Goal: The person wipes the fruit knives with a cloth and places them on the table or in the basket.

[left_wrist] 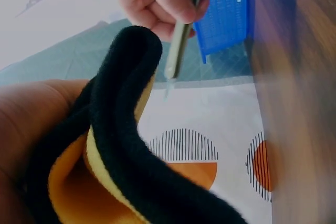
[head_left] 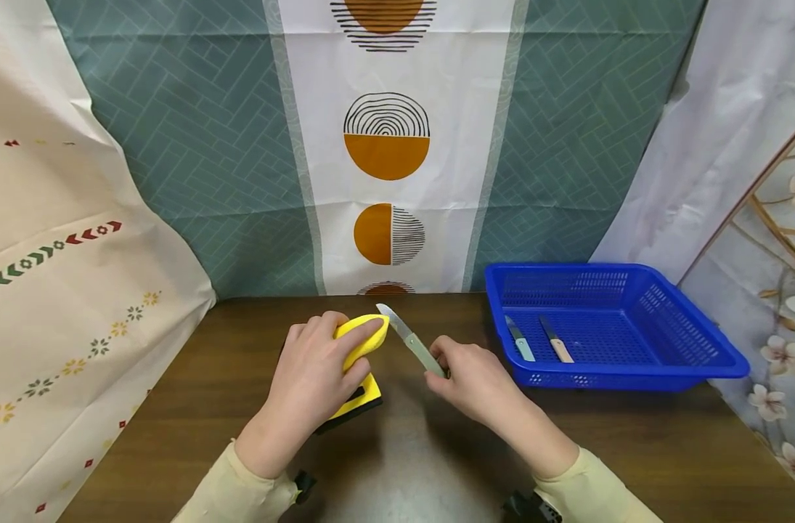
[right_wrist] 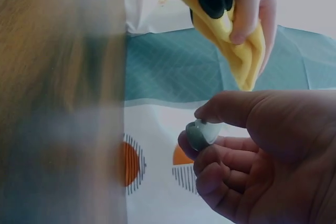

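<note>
My left hand (head_left: 312, 370) grips a folded yellow cloth with a black edge (head_left: 369, 335), and part of it hangs below the fingers. In the left wrist view the black edge of the cloth (left_wrist: 123, 93) curls across the foreground. My right hand (head_left: 478, 381) holds a paring knife (head_left: 425, 354) by its pale green handle. The blade points up and left, its tip close to the cloth but seemingly apart from it. From the right wrist, the butt of the knife handle (right_wrist: 201, 135) shows between thumb and fingers, hiding the blade.
A blue plastic basket (head_left: 632, 374) stands at the right on the brown wooden table (head_left: 194, 407). Inside it lie a knife with a light blue handle (head_left: 520, 340) and one with a pink handle (head_left: 557, 342). Patterned fabric (head_left: 240, 181) hangs behind the table.
</note>
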Available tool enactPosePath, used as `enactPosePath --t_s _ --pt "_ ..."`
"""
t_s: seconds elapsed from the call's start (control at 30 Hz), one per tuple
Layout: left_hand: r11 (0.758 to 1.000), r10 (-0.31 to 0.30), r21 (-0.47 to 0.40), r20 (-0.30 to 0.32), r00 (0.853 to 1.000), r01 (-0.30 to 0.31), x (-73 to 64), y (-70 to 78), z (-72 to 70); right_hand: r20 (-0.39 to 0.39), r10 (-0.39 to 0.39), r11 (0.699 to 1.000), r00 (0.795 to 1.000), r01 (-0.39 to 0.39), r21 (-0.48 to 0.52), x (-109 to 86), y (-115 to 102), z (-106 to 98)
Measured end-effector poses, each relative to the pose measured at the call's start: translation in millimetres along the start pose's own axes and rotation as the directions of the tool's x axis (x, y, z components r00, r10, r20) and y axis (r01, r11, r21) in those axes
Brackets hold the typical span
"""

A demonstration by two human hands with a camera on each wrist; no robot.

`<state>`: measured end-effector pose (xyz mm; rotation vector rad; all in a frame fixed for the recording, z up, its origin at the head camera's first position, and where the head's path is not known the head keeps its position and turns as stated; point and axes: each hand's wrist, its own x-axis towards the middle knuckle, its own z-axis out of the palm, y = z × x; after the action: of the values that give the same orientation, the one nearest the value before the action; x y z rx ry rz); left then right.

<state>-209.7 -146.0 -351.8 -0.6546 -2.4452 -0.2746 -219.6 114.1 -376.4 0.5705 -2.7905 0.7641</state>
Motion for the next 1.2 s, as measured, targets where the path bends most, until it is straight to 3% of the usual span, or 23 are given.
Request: enactPosePath --t_s 0.27,0.83,1.2 --pt "0.999 0.035 -0.002 -0.026 0.999 -0.035 -0.1 2.7 -1.1 0.025 0.021 0.999 0.999 -0.021 0.030 -2.3 -4.9 -8.1" --pt "0.984 0.174 0.048 -0.092 0.980 -0.170 -4.6 15.1 14.1 0.065 -0.048 0.999 0.997 0.047 0.022 -9.2 -11.6 -9.8" --pt "0.983 0.171 0.075 -0.080 0.982 -0.165 -6.3 18.2 13.4 0.053 -0.077 0.997 0.996 0.079 -0.019 -13.0 -18.2 -10.8"
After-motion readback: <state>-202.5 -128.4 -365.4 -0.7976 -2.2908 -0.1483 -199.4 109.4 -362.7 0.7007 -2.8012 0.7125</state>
